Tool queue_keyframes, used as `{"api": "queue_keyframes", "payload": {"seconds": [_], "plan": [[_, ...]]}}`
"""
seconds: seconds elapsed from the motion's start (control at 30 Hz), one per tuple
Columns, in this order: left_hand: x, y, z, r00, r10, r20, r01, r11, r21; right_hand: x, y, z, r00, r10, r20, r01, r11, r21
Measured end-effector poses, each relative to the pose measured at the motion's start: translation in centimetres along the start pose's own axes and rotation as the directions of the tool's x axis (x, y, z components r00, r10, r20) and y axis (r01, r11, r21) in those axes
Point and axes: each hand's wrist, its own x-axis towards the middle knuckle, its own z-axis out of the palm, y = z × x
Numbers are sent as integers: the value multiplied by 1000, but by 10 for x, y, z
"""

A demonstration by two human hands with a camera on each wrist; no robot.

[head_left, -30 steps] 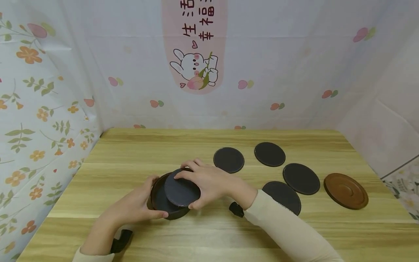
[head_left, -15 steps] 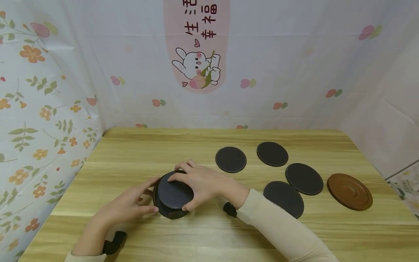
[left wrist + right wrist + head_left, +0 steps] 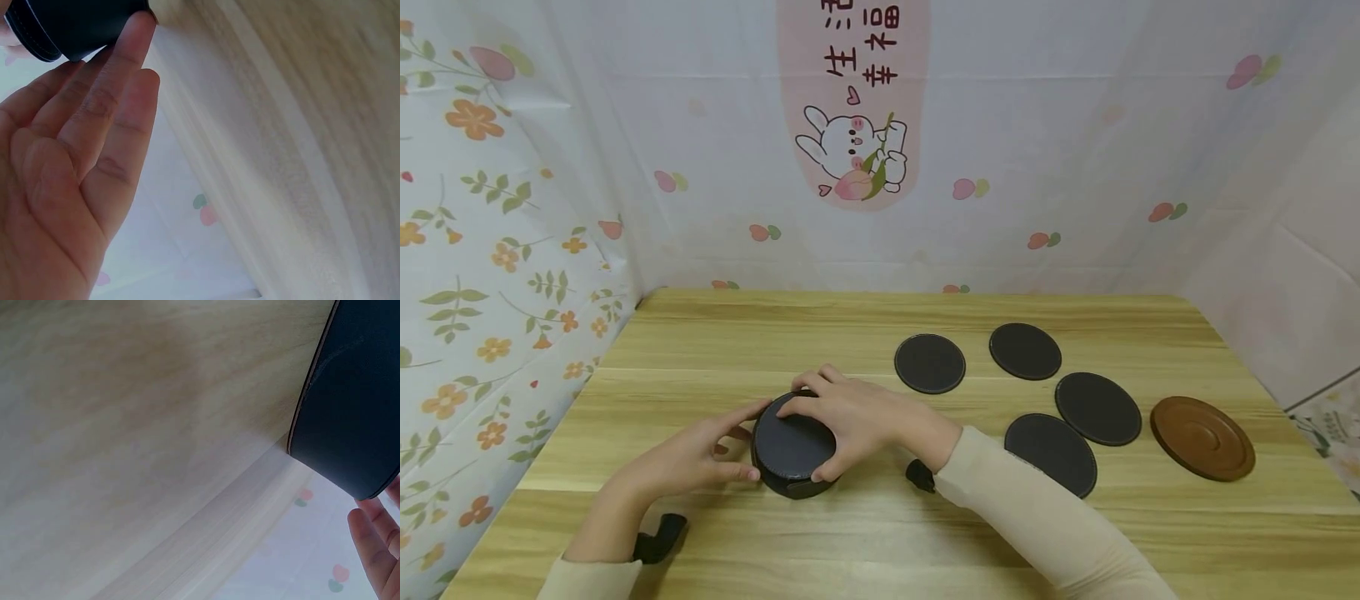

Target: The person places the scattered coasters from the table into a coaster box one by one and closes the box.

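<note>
A black round holder (image 3: 795,488) stands on the wooden table, left of centre in the head view. A black coaster (image 3: 793,446) with a stitched edge lies nearly level over its top and covers most of the opening. My right hand (image 3: 857,421) grips the coaster from above, thumb at the near edge and fingers over the far side. At the holder's left side is my left hand (image 3: 688,458), its fingers fairly straight and their tips at the wall. The left wrist view shows those fingers (image 3: 103,103) against the dark holder. The holder's inside is hidden.
Several more black coasters lie flat to the right, among them a back one (image 3: 1026,351) and a near one (image 3: 1051,454), partly behind the right sleeve (image 3: 1037,517). Farther right lies a brown round disc (image 3: 1202,439). A printed cloth (image 3: 1045,125) hangs behind the table.
The coaster has gone from tilted and offset to nearly level over the holder, moving left with the right hand. The left hand has loosened from round the holder to touching its side.
</note>
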Motion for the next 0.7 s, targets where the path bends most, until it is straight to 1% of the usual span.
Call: {"api": "queue_keyframes", "payload": {"seconds": [0.33, 0.43, 0.63, 0.7], "plan": [[2, -3, -2, 1000, -10, 7, 10, 1000, 8, 3, 0, 1, 999, 10, 35, -11, 1000, 10], [3, -4, -2, 1000, 0, 16, 0, 1000, -3, 3, 1, 1, 999, 14, 41, -14, 1000, 13], [2, -6, -1, 999, 37, 22, -36, 998, -47, 0, 3, -2, 1000, 9, 24, -10, 999, 33], [2, -6, -1, 999, 45, 18, -44, 998, -51, -3, 6, -4, 1000, 24, 20, -25, 999, 43]]}}
